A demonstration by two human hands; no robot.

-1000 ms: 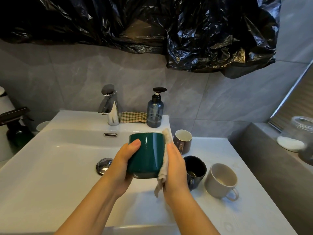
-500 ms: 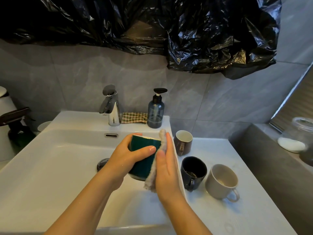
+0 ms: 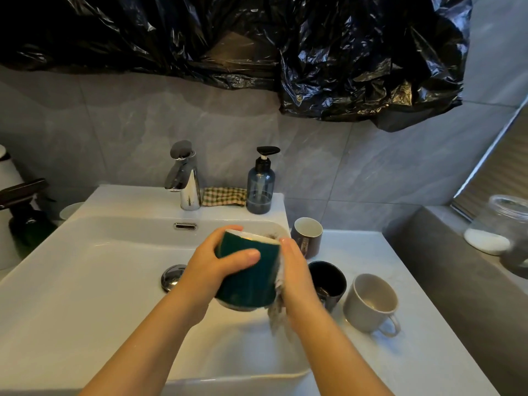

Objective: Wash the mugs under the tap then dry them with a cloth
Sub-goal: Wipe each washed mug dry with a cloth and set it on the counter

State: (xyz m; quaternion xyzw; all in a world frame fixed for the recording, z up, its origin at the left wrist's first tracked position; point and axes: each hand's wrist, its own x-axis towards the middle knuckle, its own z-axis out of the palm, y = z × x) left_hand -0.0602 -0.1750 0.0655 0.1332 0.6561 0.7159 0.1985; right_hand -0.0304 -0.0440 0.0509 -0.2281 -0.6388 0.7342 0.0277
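Left hand (image 3: pixel 217 270) is wrapped around the green mug (image 3: pixel 248 277), thumb across its front, holding it over the sink (image 3: pixel 94 267) around the middle of the frame. Right hand (image 3: pixel 297 278) presses a pale cloth (image 3: pixel 278 312) flat against the mug's right side, fingers straight; the cloth also lies over the rim. Three more mugs sit right of the basin: one brown (image 3: pixel 308 238), one black (image 3: pixel 328 281), one beige (image 3: pixel 371 302). Further back there's one tap (image 3: pixel 185 178), one checked cloth (image 3: pixel 224 196), one soap bottle (image 3: pixel 260 187).
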